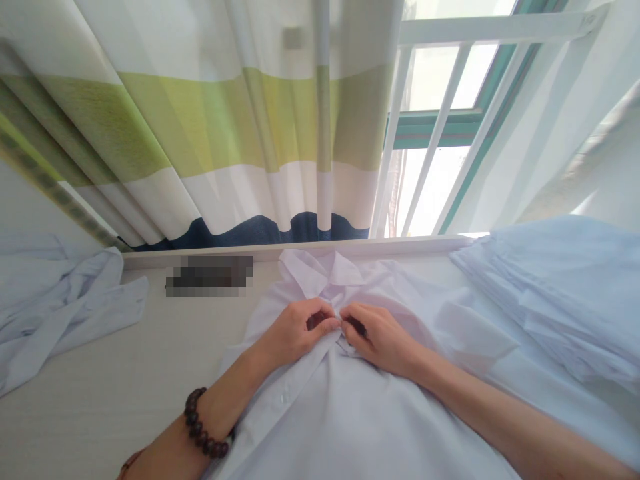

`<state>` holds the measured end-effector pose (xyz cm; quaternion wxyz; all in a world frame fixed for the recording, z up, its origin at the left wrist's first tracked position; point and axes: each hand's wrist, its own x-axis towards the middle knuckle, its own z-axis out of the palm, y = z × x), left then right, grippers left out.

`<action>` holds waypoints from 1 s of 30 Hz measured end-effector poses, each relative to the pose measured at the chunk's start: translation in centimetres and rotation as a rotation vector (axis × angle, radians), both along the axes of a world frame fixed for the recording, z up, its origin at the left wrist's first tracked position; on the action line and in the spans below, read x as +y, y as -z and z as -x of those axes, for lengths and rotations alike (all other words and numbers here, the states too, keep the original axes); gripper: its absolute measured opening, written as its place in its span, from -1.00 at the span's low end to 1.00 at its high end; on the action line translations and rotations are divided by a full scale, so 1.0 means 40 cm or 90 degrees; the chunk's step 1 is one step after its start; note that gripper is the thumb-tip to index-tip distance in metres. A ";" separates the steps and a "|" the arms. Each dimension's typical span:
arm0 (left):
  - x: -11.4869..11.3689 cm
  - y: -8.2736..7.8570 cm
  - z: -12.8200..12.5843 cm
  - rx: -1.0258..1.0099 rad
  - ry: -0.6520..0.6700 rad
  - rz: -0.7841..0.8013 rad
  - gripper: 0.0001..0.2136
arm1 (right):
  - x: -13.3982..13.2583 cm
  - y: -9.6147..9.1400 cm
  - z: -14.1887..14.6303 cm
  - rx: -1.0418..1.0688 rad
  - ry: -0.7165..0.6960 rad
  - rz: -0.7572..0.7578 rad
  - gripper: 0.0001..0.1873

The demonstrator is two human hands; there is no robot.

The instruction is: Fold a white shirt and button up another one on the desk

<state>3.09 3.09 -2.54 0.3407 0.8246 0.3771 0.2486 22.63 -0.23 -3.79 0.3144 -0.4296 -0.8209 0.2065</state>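
A white collared shirt [360, 413] lies front up before me, its collar pointing away toward the window. My left hand [305, 327] pinches one edge of the front opening a little below the collar. Right beside it, my right hand [375, 333] pinches the other edge, and the fingertips of both hands nearly meet. Any button between the fingers is hidden. Below the hands the placket runs down toward me, with a small pale button showing on it. A dark beaded bracelet [203, 427] circles my left wrist.
A stack of folded white shirts [565, 293] stands on the right. Crumpled white shirts [65, 307] lie at the left. A blurred-out dark object [213, 275] rests near the back edge. Behind hang striped curtains [210, 127], next to a white window railing [450, 80].
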 end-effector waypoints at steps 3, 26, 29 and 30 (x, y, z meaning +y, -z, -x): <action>0.004 0.000 0.001 -0.019 0.003 0.033 -0.83 | 0.008 -0.001 -0.006 0.024 -0.025 0.022 -0.89; 0.012 -0.082 0.026 0.074 -0.015 0.167 -0.69 | -0.004 -0.038 -0.005 0.018 0.096 0.054 -0.79; 0.014 -0.102 0.033 0.081 -0.052 0.199 -0.64 | -0.012 -0.062 -0.006 -0.158 0.108 0.000 -0.73; 0.013 -0.108 0.034 0.084 -0.064 0.204 -0.63 | -0.015 -0.073 -0.008 -0.204 0.119 -0.020 -0.74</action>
